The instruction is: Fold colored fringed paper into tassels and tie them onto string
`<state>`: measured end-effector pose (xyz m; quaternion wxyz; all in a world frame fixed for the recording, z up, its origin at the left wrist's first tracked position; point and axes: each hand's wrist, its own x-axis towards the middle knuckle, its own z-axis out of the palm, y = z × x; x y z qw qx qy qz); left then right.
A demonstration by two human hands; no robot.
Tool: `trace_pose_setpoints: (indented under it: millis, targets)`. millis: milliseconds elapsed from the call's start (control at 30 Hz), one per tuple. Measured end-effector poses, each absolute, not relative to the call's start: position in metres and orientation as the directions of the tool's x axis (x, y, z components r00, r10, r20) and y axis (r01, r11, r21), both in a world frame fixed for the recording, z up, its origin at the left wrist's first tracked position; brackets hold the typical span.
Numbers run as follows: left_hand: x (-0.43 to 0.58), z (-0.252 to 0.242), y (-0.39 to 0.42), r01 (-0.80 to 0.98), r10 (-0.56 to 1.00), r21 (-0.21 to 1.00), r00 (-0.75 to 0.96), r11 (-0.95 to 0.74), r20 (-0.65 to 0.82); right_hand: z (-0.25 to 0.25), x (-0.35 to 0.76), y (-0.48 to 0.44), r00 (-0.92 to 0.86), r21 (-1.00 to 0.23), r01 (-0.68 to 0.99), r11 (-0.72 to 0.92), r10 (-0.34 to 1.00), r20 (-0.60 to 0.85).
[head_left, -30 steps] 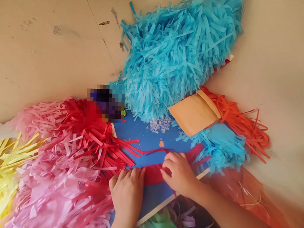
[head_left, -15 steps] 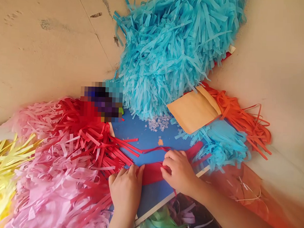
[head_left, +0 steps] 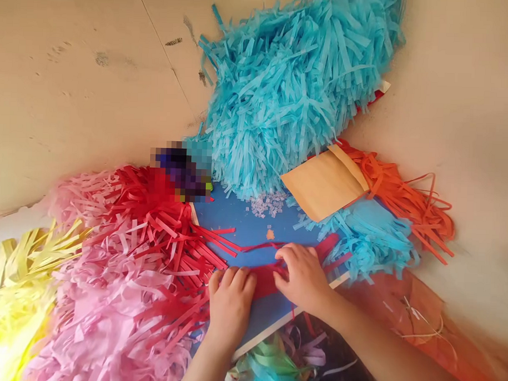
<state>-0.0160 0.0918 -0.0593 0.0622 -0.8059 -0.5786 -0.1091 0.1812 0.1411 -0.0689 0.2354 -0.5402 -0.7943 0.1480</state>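
Across the blue tabletop point(head_left: 260, 324) lies a red tissue paper fringe point(head_left: 265, 281), its middle uncut and its ends in thin strips. My left hand point(head_left: 231, 303) is closed over the left part of it, with the fingers curled down onto the paper. At the right part, my right hand point(head_left: 303, 278) pinches the same paper between thumb and bent fingers. A narrow red strip runs loose above both hands. Just left lies a heap of red fringe point(head_left: 186, 227). A small bundle of light blue fringe point(head_left: 369, 239) sits right of my right hand.
A large light blue fringe heap point(head_left: 290, 103) stands at the back. Tan folded paper point(head_left: 325, 184) rests before orange fringe point(head_left: 391, 190). Tiny clear pieces point(head_left: 265, 205) lie on the tabletop. Pink fringe point(head_left: 120, 319) and yellow fringe point(head_left: 25, 305) pile up left; green fringe point(head_left: 277, 358) shows below the table edge.
My left hand has slid right along the red paper, closer to my right hand. The right hand stays at nearly the same spot. The view has shifted slightly.
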Motion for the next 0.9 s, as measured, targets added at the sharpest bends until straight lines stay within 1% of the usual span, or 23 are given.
trace_pose_setpoints:
  millis: [100, 167, 200, 267, 333, 367, 400, 467, 533, 600, 667, 767, 833, 900]
  targets:
    - [-0.018, -0.057, 0.086, 0.942, 0.925, 0.054, 0.312, -0.331, 0.217, -0.058, 0.196, 0.147, -0.262, -0.432, 0.837, 0.335, 0.94, 0.22]
    - [-0.019, -0.055, 0.079, 0.936, 0.923, 0.056, 0.331, -0.348, 0.195, -0.049, 0.197, 0.14, -0.248, -0.408, 0.843, 0.35, 0.926, 0.283]
    - [-0.019, -0.053, 0.075, 0.932, 0.921, 0.052, 0.343, -0.358, 0.186, -0.045, 0.194, 0.132, -0.285, -0.406, 0.821, 0.402, 0.904, 0.318]
    - [-0.019, -0.05, 0.069, 0.93, 0.92, 0.044, 0.352, -0.364, 0.172, -0.044, 0.184, 0.113, -0.457, -0.398, 0.719, 0.57, 0.818, 0.349]
    - [-0.017, -0.047, 0.065, 0.935, 0.925, 0.063, 0.332, -0.348, 0.184, -0.05, 0.179, 0.096, -0.632, -0.372, 0.602, 0.707, 0.706, 0.32]
    - [-0.017, -0.046, 0.064, 0.937, 0.927, 0.08, 0.321, -0.341, 0.194, -0.054, 0.181, 0.093, -0.674, -0.356, 0.581, 0.732, 0.678, 0.294]
    - [-0.016, -0.045, 0.063, 0.937, 0.927, 0.096, 0.312, -0.337, 0.208, -0.059, 0.187, 0.093, -0.681, -0.341, 0.592, 0.73, 0.68, 0.273]
    - [-0.016, -0.045, 0.062, 0.932, 0.919, 0.102, 0.316, -0.346, 0.234, -0.063, 0.207, 0.101, -0.623, -0.318, 0.665, 0.676, 0.736, 0.263]
    - [-0.015, -0.046, 0.061, 0.932, 0.914, 0.086, 0.323, -0.352, 0.245, -0.059, 0.226, 0.112, -0.51, -0.305, 0.742, 0.597, 0.798, 0.321]
    - [-0.014, -0.046, 0.06, 0.937, 0.915, 0.075, 0.315, -0.342, 0.251, -0.05, 0.232, 0.118, -0.443, -0.308, 0.759, 0.574, 0.801, 0.402]
    - [-0.012, -0.044, 0.059, 0.946, 0.925, 0.082, 0.286, -0.315, 0.252, -0.043, 0.222, 0.115, -0.521, -0.286, 0.702, 0.653, 0.744, 0.419]
    - [-0.007, -0.04, 0.059, 0.953, 0.936, 0.104, 0.253, -0.285, 0.244, -0.045, 0.194, 0.11, -0.705, -0.193, 0.586, 0.787, 0.613, 0.356]
    - [-0.005, -0.037, 0.059, 0.955, 0.941, 0.119, 0.239, -0.273, 0.241, -0.051, 0.181, 0.113, -0.736, -0.154, 0.562, 0.813, 0.576, 0.357]
    - [-0.005, -0.037, 0.06, 0.956, 0.941, 0.127, 0.229, -0.266, 0.248, -0.057, 0.177, 0.12, -0.716, -0.188, 0.55, 0.814, 0.575, 0.395]
